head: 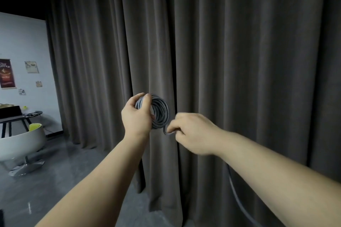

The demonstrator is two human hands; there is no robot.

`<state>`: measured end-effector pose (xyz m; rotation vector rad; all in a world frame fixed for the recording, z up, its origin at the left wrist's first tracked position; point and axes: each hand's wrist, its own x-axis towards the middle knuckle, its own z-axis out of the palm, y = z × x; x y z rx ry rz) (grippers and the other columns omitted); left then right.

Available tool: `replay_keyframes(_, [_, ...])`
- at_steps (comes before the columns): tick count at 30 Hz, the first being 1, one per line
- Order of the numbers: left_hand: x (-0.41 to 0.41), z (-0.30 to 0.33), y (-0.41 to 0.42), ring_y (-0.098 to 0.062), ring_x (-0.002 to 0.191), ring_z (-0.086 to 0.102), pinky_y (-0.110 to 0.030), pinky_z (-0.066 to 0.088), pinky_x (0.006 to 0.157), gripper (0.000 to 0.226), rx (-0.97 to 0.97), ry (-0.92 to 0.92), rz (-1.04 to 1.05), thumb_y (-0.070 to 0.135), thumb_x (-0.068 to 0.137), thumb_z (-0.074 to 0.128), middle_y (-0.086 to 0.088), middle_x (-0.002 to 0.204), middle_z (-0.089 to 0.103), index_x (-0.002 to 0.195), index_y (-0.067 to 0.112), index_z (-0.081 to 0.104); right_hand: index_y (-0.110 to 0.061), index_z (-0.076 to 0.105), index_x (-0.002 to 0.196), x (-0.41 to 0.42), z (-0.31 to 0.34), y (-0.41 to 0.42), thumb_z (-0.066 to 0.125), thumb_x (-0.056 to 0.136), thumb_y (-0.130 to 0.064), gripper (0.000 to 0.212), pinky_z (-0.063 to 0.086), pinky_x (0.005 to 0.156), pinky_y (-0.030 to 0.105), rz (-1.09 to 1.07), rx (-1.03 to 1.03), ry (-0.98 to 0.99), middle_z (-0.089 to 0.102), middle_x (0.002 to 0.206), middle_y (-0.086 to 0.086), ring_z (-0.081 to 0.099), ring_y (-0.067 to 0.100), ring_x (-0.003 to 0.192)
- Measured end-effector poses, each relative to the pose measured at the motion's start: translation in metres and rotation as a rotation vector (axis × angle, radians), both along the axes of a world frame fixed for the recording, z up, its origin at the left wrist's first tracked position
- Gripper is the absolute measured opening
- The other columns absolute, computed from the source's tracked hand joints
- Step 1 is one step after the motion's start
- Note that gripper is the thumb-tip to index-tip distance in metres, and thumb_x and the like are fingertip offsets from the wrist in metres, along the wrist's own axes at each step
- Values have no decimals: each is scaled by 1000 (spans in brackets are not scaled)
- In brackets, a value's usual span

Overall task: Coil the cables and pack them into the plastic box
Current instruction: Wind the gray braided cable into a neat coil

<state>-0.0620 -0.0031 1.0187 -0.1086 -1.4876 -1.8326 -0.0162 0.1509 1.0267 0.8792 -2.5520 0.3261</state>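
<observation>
Head view | grey braided cable wound in a coil, held up before a dark curtain | left hand grips the coil | right hand pinches the loose strand just below the coil | strand trails down under the right forearm.

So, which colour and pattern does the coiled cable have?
Grey and white braided weave on the coiled cable, seen in the head view.

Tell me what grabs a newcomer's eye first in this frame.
The grey braided cable coil at centre frame, gripped by the left hand. Just to its right, the right hand pinches the loose strand coming off the coil, and the rest of the cable trails down under that forearm. Behind both hangs a dark pleated curtain; a white tub chair sits at far left.
</observation>
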Motion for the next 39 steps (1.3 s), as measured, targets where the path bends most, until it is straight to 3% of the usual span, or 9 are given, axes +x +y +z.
replay_keyframes(4, [3, -2, 4, -21, 84, 66, -49, 57, 83, 30, -47, -50, -107, 45, 71, 67, -4, 85, 69, 94, 27, 70, -22, 71, 106, -1, 13, -13, 53, 91, -10, 27, 45, 95, 30, 152, -126, 14, 67, 106, -5, 60, 14, 104])
replay_keyframes(7, [6, -2, 9, -22, 92, 71, -51, 57, 85, 24, -45, -97, -172, 40, 74, 69, -4, 94, 74, 93, 25, 72, -23, 64, 84, -9, 11, -15, 68, 81, -12, 13, 51, 80, 28, 214, -441, 33, 67, 83, -10, 62, 7, 81])
replay_keyframes(13, [15, -1, 17, -32, 92, 69, -49, 54, 93, 41, 56, -113, -433, 42, 99, 48, -20, 99, 72, 98, 6, 70, -21, 47, 60, -23, 12, -8, 89, 57, -35, 44, 37, 57, 29, 103, -710, -60, 47, 54, -10, 41, 9, 55])
replay_keyframes(18, [16, -6, 22, -28, 97, 70, -42, 55, 89, 63, -106, -58, -389, 63, 72, 62, -13, 100, 73, 103, 9, 69, -19, 42, 49, -31, 8, -2, 84, 41, -55, 56, 31, 51, 25, -58, -749, -170, 39, 43, -12, 37, 10, 49])
replay_keyframes(21, [15, -7, 23, -21, 90, 72, -37, 56, 84, 49, -153, -37, -296, 55, 76, 63, -6, 93, 75, 99, 12, 71, -19, 40, 48, -28, 8, -2, 87, 53, -43, 52, 28, 46, 23, -63, -734, -239, 35, 39, -13, 33, 7, 43])
replay_keyframes(26, [8, -11, 11, -11, 58, 57, -30, 46, 62, 24, -167, -13, -259, 39, 94, 59, 4, 69, 68, 85, 22, 73, -5, 61, 76, -24, 20, 25, 64, 84, 2, 11, 35, 46, 22, 329, -831, -651, 52, 50, -1, 43, 9, 44])
replay_keyframes(29, [8, -17, 11, -7, 51, 50, -20, 42, 54, 24, -290, 15, -315, 38, 82, 65, 11, 59, 59, 98, 21, 70, -5, 66, 78, -30, 22, 25, 66, 83, 3, 9, 38, 46, 18, 277, -873, -436, 58, 54, -3, 47, 5, 45])
replay_keyframes(35, [7, -21, 11, -7, 95, 69, -18, 52, 81, 45, -485, 61, -369, 28, 74, 73, 4, 102, 73, 117, 18, 63, -11, 62, 67, -46, 15, 22, 85, 68, -16, 24, 41, 54, 17, 165, -996, -60, 55, 57, -4, 48, 4, 53])
replay_keyframes(39, [7, -17, 12, -1, 73, 65, -16, 48, 71, 31, -445, 91, -402, 21, 86, 70, 13, 82, 71, 116, 21, 62, -8, 65, 71, -45, 13, 20, 81, 73, -13, 18, 49, 58, 24, 196, -1032, -25, 60, 62, 2, 53, 10, 59])
